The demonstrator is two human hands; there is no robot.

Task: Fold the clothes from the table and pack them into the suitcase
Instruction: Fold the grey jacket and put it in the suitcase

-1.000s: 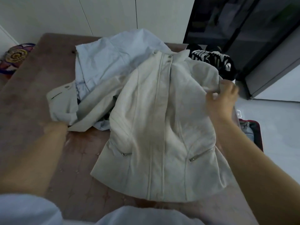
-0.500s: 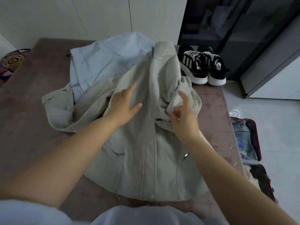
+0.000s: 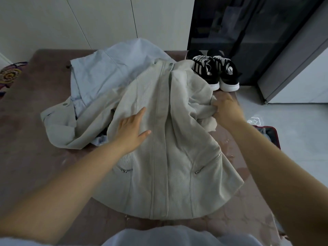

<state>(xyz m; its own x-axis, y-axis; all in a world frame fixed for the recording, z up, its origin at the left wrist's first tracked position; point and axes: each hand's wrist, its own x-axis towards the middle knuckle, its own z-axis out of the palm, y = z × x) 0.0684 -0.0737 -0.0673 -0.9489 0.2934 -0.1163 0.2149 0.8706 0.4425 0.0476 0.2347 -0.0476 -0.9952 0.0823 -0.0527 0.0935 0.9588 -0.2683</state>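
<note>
A beige zip jacket (image 3: 170,157) lies front up on the brown table (image 3: 35,139), its hem toward me. My left hand (image 3: 132,128) rests flat and open on its chest, left of the zipper. My right hand (image 3: 226,109) grips the bunched right sleeve at the jacket's right side. The left sleeve (image 3: 60,125) trails off to the left. A light blue garment (image 3: 106,75) lies partly under the jacket at the back. The open red suitcase (image 3: 269,137) sits on the floor to the right, only its edge showing.
A pair of black sneakers with white stripes (image 3: 214,71) stands on the table's far right corner, just beyond the jacket's shoulder. A dark cabinet (image 3: 248,32) rises behind them. A patterned rug (image 3: 10,75) lies on the floor at far left.
My right hand has drawn the right sleeve outward to the right, and the jacket front has spread flatter. My left hand stays pressed on the chest, slightly lower.
</note>
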